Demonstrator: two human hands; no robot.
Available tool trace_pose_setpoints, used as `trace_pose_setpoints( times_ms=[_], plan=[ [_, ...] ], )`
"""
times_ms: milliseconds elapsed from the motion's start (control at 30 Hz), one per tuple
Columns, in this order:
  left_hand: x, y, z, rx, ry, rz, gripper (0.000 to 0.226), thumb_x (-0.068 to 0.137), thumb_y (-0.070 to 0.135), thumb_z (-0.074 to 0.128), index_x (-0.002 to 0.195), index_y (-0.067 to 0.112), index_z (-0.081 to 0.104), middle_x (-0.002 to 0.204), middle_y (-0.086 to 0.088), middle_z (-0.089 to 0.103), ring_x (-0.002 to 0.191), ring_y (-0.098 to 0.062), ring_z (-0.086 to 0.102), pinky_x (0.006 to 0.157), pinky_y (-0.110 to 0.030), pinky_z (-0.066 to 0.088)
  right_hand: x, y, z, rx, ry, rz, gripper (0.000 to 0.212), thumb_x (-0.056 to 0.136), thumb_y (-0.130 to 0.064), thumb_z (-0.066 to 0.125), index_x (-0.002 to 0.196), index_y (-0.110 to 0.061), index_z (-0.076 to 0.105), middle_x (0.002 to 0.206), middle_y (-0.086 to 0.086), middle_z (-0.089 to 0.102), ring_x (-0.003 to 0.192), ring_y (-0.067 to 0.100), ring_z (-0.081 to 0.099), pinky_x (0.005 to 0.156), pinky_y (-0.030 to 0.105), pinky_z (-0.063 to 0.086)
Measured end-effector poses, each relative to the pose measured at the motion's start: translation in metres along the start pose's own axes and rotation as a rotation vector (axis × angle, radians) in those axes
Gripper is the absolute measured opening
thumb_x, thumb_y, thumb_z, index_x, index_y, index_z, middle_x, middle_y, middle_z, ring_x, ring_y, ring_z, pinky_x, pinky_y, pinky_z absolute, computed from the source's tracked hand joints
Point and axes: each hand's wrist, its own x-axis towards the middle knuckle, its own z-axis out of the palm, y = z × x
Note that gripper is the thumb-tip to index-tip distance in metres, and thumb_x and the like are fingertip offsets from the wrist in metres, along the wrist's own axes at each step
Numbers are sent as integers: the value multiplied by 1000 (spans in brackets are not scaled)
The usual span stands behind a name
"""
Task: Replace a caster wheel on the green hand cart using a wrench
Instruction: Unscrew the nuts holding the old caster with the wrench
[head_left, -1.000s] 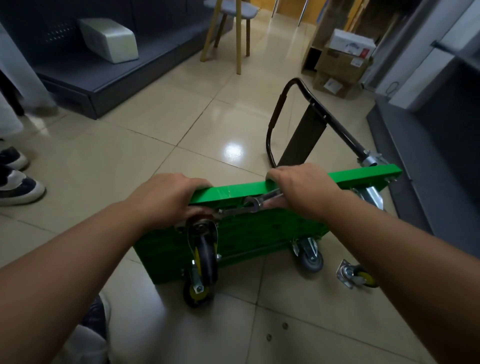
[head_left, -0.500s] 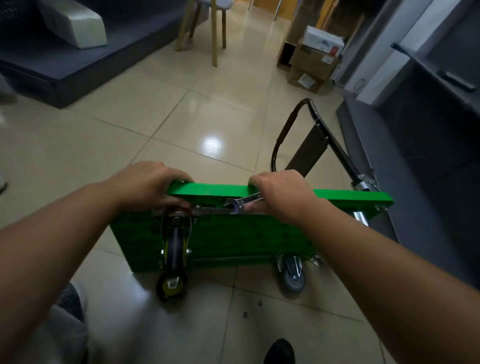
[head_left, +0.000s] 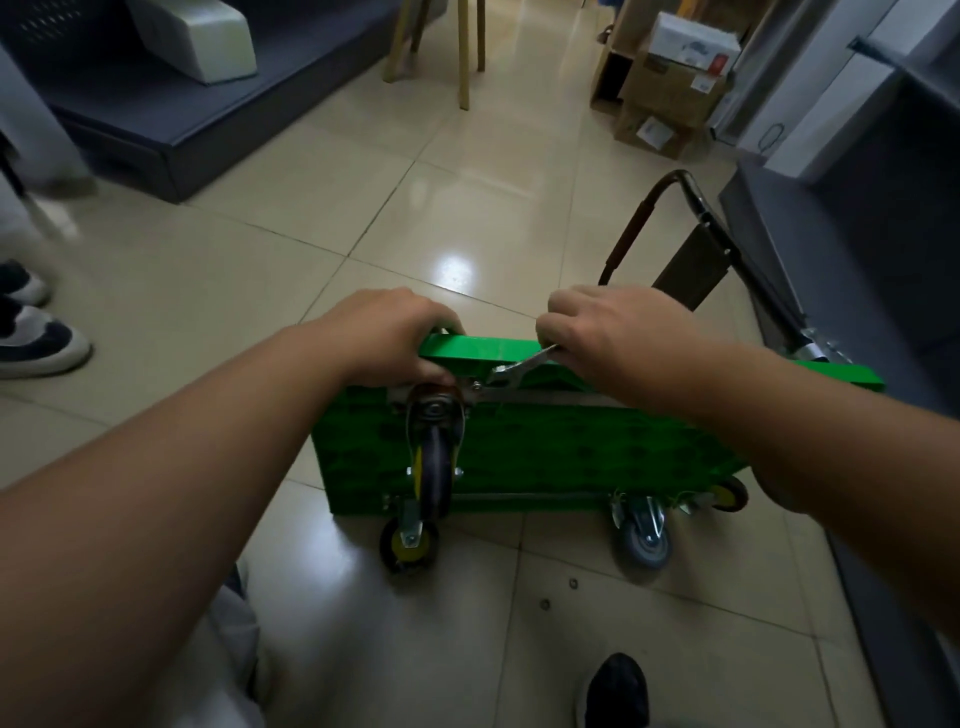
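standing on edge near boxes (head_left: 670, 88), the cart (head_left: 571, 452) blocks the floor (head_left: 337, 249). left hand (head_left: 384, 338) curls over its rim; right hand (head_left: 608, 332) grips the wrench (head_left: 519, 366), now tilted steeper.

Glossy beige tile floor (head_left: 291, 260) with green cart (head_left: 597, 447) on edge, cardboard boxes (head_left: 670, 98) beyond.

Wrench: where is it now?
Head view, centre: the wrench sits at the top edge of the green cart, handle gripped by the right hand, head by the upper caster, just right of the left hand.
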Motion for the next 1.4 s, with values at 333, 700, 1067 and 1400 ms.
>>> trace_pose_setpoints(
  times_ms=[333, 700, 1067, 1400],
  plan=[
    [-19, -10, 5, -20, 48, -66, 49, 89, 47, 70, 135, 37, 56, 122, 0, 66, 109, -27, 60, 72, -32, 35, 34, -27, -28, -192, -126, -75, 15, 86, -3, 63, 90, -18, 64, 81, -2, 53, 71, 22, 52, 57, 39, 54],
    [-24, -7, 5, -29, 47, -56, 48, 91, 43, 69, 137, 35, 55, 121, -1, 66, 108, -29, 60, 75, -33, 39, 36, -34, -23, -184, -119, -82, 14, 88, -4, 65, 99, -12, 61, 81, 2, 55, 73, 22, 55, 64, 41, 55],
    [-22, -1, 10, 37, 102, -61, 44, 92, 50, 65, 131, 32, 56, 116, 0, 67, 104, -27, 61, 71, -33, 34, 30, -25, -15, -214, -86, -67, 9, 88, -5, 64, 94, -12, 62, 76, 2, 59, 69, 22, 53, 59, 42, 53],
    [-29, 7, 4, 55, 92, -115, 29, 94, 47, 64, 109, 22, 59, 107, -6, 68, 91, -32, 57, 67, -34, 32, 72, -71, -46, -497, -311, -170, 33, 93, -2, 49, 68, -17, 32, 62, -2, 38, 65, 25, 51, 48, 28, 22]
  ],
)
